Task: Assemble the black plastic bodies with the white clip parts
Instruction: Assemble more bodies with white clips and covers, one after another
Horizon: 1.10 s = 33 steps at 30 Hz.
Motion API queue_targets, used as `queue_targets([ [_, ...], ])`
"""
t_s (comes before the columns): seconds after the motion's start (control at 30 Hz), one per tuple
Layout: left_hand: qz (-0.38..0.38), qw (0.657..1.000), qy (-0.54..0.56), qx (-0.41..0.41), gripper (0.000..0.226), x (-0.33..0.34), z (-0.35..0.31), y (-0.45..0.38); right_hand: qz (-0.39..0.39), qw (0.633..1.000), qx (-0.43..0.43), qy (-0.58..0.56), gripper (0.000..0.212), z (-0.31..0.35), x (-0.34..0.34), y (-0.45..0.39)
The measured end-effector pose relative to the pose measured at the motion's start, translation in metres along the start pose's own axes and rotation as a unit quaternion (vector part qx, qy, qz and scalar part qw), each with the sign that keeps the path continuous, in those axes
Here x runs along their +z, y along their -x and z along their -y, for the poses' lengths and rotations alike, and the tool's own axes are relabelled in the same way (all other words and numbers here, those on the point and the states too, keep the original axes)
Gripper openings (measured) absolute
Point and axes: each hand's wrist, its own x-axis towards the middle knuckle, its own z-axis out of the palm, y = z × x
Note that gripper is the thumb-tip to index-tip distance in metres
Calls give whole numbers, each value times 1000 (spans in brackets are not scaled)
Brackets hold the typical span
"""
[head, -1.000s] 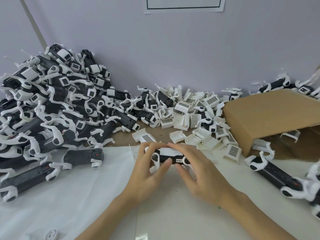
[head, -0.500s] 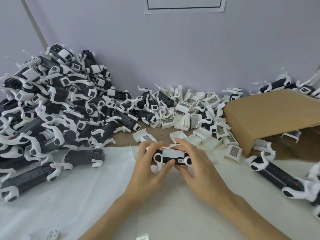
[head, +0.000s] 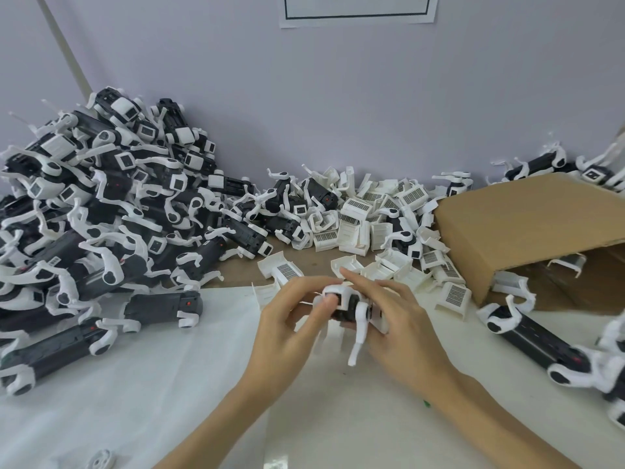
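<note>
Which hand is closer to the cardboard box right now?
Right. The right hand holds the black body just left of the cardboard box; the left hand grips the body's far side, farther from the box.

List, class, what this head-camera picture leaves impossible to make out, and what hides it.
- Black body: mostly covered by the left hand and right hand, head view.
- Whether its white clip is seated: motion blur.
- Wall sheet: cut off by the top edge.
- Cardboard box contents: dark opening, right edge.
</note>
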Motion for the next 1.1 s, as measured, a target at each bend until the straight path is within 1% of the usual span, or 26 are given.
queue_targets([
  [0.07, 10, 999, 20, -38, 30, -3, -3, -3, -37, 998, -46, 23, 69, 0, 2, -1],
  [0.1, 16, 999, 13, -45, 33, -4, -4, -3, -38, 998, -44, 26, 68, 0, 2, -2],
  [0.2, 27, 997, -59, -35, 35, 1, -5, 1, -31, 998, -27, 46, 70, -2, 1, -2],
  [0.27, 13, 996, -67, -50, 37, 7, -1, 5, -24, 998, -33, 57, 70, -1, 1, -2],
  [0.33, 0, 997, -36, -72, 32, 8, 1, 4, 2, 1000, 4, -4, 70, 1, 0, -2],
  [0.4, 2, 995, -2, -98, 37, 1, 4, 1, 51, 988, 82, -120, 70, 1, -2, -1],
  [0.47, 10, 992, 28, -126, 40, -10, 9, -3, 111, 949, 169, -243, 69, -1, -7, -3],
  [0.5, 16, 988, 51, -144, 40, -15, 12, -4, 122, 930, 200, -284, 69, -4, -9, -4],
  [0.53, 25, 983, 79, -163, 41, -18, 14, -5, 119, 921, 217, -301, 70, -6, -11, -5],
  [0.6, 55, 974, 113, -187, 41, -24, 17, -7, 107, 921, 215, -306, 74, -7, -12, -7],
  [0.67, 76, 978, 93, -168, 45, -28, 20, -9, 112, 917, 206, -323, 79, -6, -10, -7],
  [0.73, 90, 986, 48, -133, 57, -33, 23, -11, 130, 927, 177, -303, 85, -8, -10, -7],
  [0.77, 93, 990, 6, -105, 63, -36, 25, -12, 137, 944, 150, -260, 87, -10, -12, -7],
  [0.83, 90, 989, -118, -27, 71, -37, 31, -12, 134, 983, 71, -101, 93, -13, -14, -7],
  [0.87, 81, 982, -172, 9, 73, -35, 34, -11, 124, 991, 31, -29, 95, -13, -14, -6],
  [0.9, 68, 975, -209, 40, 74, -32, 34, -11, 114, 993, 3, 17, 97, -13, -13, -5],
  [1.0, 45, 963, -240, 113, 75, -27, 37, -10, 83, 995, -26, 47, 97, -14, -10, -5],
  [1.03, 40, 962, -241, 118, 75, -28, 37, -9, 80, 995, -29, 47, 96, -15, -10, -6],
  [1.1, 39, 965, -242, 98, 73, -32, 37, -10, 101, 995, -14, 23, 95, -15, -13, -7],
])
